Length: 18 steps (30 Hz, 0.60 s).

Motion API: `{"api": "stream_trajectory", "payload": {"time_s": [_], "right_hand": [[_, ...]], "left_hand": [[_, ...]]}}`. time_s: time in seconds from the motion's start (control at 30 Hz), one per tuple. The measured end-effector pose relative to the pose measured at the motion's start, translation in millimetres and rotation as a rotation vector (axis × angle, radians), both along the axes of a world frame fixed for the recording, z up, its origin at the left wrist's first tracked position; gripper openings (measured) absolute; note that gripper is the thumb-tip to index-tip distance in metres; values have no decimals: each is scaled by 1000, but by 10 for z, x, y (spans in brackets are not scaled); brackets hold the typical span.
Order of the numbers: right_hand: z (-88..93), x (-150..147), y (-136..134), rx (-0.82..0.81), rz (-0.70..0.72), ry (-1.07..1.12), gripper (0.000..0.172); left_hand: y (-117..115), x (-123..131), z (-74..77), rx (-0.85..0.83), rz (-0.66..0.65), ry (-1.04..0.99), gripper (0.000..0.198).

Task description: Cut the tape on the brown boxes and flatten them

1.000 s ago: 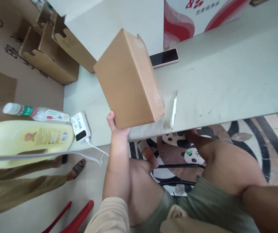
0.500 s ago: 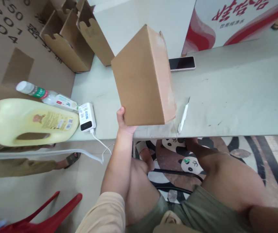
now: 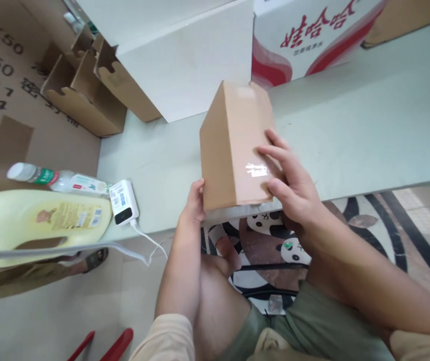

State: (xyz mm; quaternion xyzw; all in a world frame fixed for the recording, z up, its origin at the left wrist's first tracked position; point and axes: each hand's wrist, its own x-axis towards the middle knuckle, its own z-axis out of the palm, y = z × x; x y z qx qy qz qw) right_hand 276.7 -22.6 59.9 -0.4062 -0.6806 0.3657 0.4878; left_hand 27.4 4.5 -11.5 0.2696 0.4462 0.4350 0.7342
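Observation:
A closed brown cardboard box (image 3: 218, 150) is held up at the front of the table. A strip of shiny clear tape runs along its narrow side. My left hand (image 3: 195, 203) grips its lower left edge, thumb on the near face and the other fingers out of sight. On the opposite edge, my right hand (image 3: 290, 185) presses against the taped side with thumb and fingers spread over it. The box is tilted, and whether its bottom rests on the table cannot be made out.
A white power bank (image 3: 125, 203) with a cable, a clear bottle (image 3: 60, 178) and a yellow jug (image 3: 68, 220) lie at left. Open cardboard trays (image 3: 98, 100), a white box (image 3: 200, 65) and a red-and-white carton (image 3: 293, 50) stand behind. Another person's foot (image 3: 96, 258) shows below.
My right hand has come up from the lower right onto the box. The box has turned, showing more of its taped side. The phone and the white craft knife are now out of sight.

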Motion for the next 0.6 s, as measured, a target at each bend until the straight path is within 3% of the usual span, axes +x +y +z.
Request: {"api": "stream_trajectory", "payload": {"time_s": [0.07,0.13,0.23,0.27,0.33,0.43,0.5,0.6], "right_hand": [[3,-7,22,4,-12,4,49],[3,-4,35,-11,-19,-8,41],[-34,-23,50,-7,25,-73,37],[-52,-42,55,4,57,-96,37],[-85,-94,61,32,145,-132,39],[-123,-147,71,70,245,-123,39],[-160,-127,96,46,127,-90,39],[-246,-35,173,-123,-253,-301,38]], "left_hand": [[-3,60,-16,-31,-60,134,49],[-27,107,0,49,-42,324,38],[-116,134,107,315,180,538,44],[-155,135,157,503,360,608,52],[-228,141,250,829,481,636,56],[-281,182,311,984,385,729,48],[-278,226,296,1010,416,745,49],[-263,284,262,1032,439,716,47]]}}
